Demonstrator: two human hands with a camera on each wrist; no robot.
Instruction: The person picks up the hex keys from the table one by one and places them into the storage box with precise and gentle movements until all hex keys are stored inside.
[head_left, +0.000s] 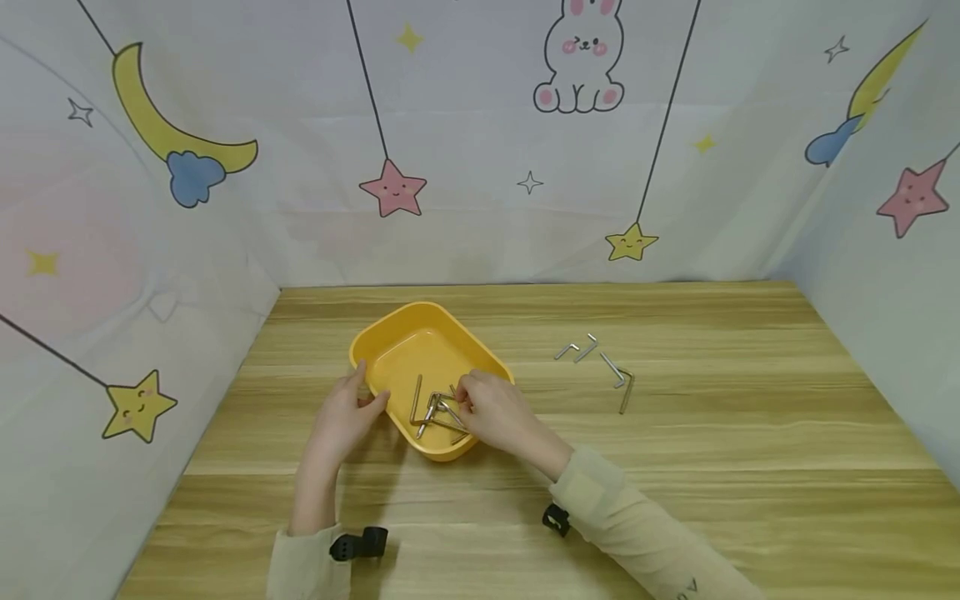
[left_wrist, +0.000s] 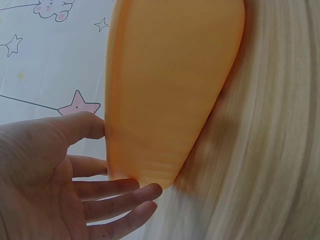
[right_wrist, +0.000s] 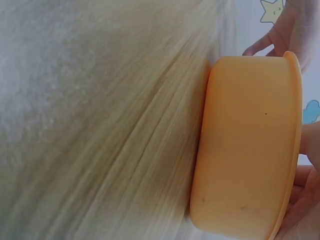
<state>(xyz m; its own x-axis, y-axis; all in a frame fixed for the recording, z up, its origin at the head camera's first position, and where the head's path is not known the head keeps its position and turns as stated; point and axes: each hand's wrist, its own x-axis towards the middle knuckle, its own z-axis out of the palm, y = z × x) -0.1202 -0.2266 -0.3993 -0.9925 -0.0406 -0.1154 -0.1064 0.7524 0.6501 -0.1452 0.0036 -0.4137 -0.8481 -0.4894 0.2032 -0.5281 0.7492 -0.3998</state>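
While the left hand (head_left: 345,417) rests at the left side of the yellow bin (head_left: 408,354), thumb and fingertips against its rim and wall with the fingers fairly straight, the right hand (head_left: 495,408) reaches over the right rim with curled fingers. Its fingertips are among the L-shaped keys (head_left: 430,408) inside (whether they pinch one cannot be told, since the hand covers that spot). These keys lie crossed in the near end of the bin, just left of the right fingertips; the leftmost has one arm aimed toward the bin's far side.

The bin's long axis slants from far left to near right. To its right, well apart from both hands, lie three silver keys (head_left: 612,367) and a brassy key (head_left: 627,392), the latter's long arm running toward the near side.

Smooth, with rounded corners and a lipped rim, the bin appears to be plastic; the keys are thin, shiny metal rods. Beneath the bin spreads a wood-grained tabletop (head_left: 735,417), and beyond it hangs a creased, printed cloth (head_left: 465,233).
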